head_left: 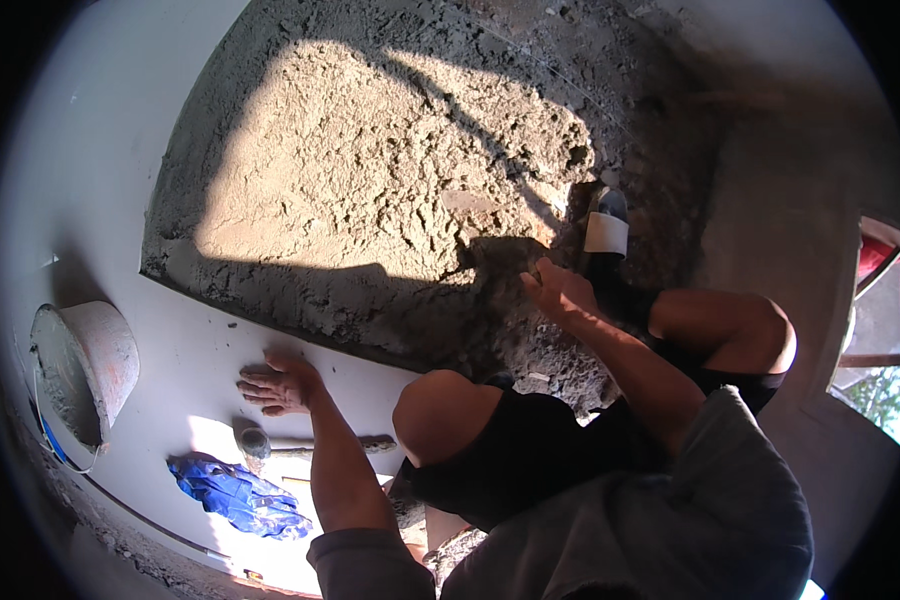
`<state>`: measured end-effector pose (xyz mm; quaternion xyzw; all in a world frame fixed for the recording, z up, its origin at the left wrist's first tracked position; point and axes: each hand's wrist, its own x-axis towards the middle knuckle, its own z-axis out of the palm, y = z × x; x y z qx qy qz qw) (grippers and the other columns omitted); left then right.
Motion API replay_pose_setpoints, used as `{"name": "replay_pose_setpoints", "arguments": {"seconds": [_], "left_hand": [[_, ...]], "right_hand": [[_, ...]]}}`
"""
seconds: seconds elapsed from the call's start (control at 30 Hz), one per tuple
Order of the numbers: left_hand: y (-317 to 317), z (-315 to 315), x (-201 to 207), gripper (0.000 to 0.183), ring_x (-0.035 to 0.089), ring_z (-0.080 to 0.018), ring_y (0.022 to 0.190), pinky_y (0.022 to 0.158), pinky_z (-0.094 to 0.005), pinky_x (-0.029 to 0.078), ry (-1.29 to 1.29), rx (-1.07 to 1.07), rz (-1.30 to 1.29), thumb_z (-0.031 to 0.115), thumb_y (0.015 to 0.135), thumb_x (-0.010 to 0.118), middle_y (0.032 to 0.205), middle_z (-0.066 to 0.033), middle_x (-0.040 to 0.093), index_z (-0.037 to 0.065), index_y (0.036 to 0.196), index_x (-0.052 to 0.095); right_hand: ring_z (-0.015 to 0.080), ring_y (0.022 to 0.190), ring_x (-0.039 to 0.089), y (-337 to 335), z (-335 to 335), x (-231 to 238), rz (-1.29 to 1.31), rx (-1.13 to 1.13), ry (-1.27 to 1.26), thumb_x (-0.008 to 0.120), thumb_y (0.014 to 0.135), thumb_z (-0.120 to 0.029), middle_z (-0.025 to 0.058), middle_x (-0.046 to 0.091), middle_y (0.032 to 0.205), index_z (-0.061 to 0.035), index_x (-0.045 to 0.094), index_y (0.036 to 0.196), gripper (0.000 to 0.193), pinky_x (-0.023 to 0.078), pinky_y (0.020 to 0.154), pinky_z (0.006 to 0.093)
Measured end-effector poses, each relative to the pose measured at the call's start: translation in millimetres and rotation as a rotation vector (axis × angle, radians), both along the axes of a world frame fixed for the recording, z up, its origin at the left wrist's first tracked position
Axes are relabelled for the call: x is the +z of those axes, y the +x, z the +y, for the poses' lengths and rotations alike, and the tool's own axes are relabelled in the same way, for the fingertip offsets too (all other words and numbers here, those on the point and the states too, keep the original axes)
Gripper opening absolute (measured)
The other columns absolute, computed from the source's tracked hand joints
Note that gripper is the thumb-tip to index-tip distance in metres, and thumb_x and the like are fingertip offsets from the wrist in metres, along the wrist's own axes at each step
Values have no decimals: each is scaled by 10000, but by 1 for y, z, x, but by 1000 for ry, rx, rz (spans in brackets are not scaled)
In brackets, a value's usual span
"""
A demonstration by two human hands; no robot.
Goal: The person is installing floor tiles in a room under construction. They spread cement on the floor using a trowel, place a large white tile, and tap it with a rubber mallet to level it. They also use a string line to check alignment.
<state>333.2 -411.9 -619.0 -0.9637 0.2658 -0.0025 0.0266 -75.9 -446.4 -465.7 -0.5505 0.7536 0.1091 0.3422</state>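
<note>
My left hand (278, 385) lies flat with fingers spread on a smooth white floor slab (180, 340), close to its edge along the mortar. My right hand (560, 292) is closed low over the near right side of a rough grey mortar bed (370, 170). Whatever it grips is lost in dark shadow. Sunlight falls across the middle of the bed, whose surface is lumpy and pitted. Below my left hand a mallet (255, 445) rests on the slab, its handle passing behind my left forearm.
A bucket (115, 350) with grey residue inside stands at the left. A crumpled blue plastic sheet (235, 495) lies near the mallet. My dark and white shoe (607, 232) is beside the mortar's right edge. A bare wall (770, 220) rises at the right.
</note>
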Motion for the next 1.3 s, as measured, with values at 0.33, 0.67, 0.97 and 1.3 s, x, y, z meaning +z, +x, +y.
{"name": "replay_pose_setpoints", "arguments": {"seconds": [0.33,0.67,0.97,1.3], "left_hand": [[1,1,-4,734,168,-310,1391,1063,-559,158,15,-4,-52,624,908,219,1521,-97,160,148,1465,179],[5,3,-7,730,158,-296,1396,1058,-557,159,91,5,-71,620,911,215,1526,-95,142,152,1469,161],[4,1,-6,722,144,-287,1402,1063,-551,161,134,29,-85,609,916,234,1527,-89,139,156,1470,143],[-6,-6,11,701,122,-292,1407,1071,-575,132,151,45,-4,578,925,250,1534,-88,108,148,1469,149]], "right_hand": [[339,751,641,-14,19,-21,44,273,-44,511,881,-383,141,612,846,-87,535,967,309,514,629,477],[167,501,528,30,-95,-4,388,678,-1124,637,818,-118,130,614,728,134,551,888,276,450,434,261],[330,740,635,-70,-96,-57,164,-51,-375,453,914,-353,145,633,756,-77,520,1079,328,513,598,430],[406,788,613,-96,-46,-39,-157,-747,-227,481,910,-335,231,604,811,-11,546,1045,357,501,697,452]]}}
